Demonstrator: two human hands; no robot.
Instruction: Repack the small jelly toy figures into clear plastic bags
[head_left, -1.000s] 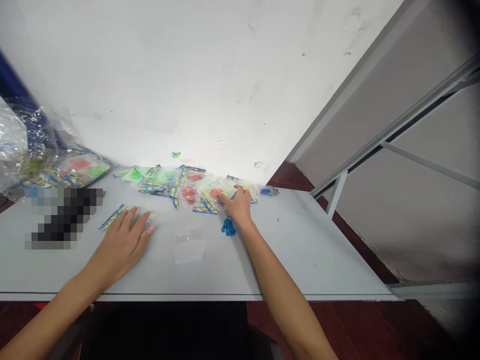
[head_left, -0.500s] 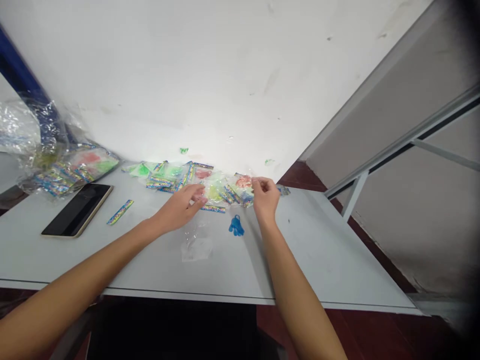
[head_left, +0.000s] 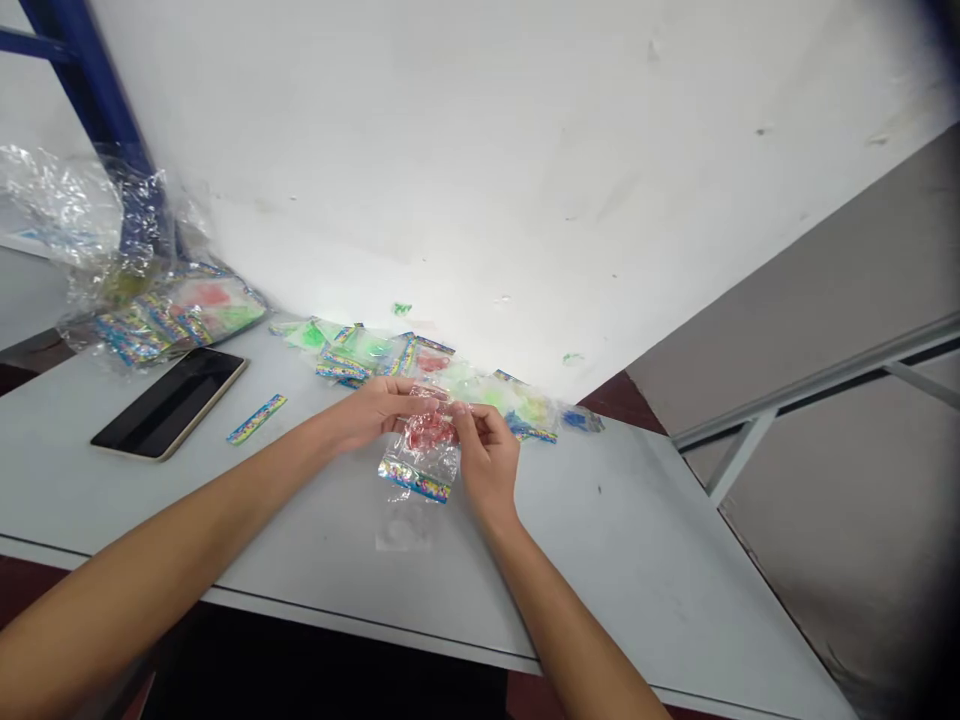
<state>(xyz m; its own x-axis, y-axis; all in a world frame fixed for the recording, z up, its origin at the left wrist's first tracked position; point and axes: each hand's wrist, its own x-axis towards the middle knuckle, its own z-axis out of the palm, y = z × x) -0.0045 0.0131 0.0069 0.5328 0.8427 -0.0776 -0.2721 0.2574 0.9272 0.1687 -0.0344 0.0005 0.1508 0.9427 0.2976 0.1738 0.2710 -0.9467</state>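
Item: one clear plastic bag (head_left: 420, 462) holding a red toy (head_left: 424, 432), its shape hard to tell through the crinkled film; rainbow-printed header strip (head_left: 414, 483) lowest. Clamped over the pale grey table (head_left: 637, 570) between my left hand (head_left: 375, 412) and right hand (head_left: 487, 465), fingers together on it. Beyond: heaped green and red packets (head_left: 367, 350).

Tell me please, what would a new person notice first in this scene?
The left hand and right hand meet near the middle of the white table, gripping a clear plastic bag with a red item inside. Colourful packets lie scattered behind them, and a phone lies at far left.
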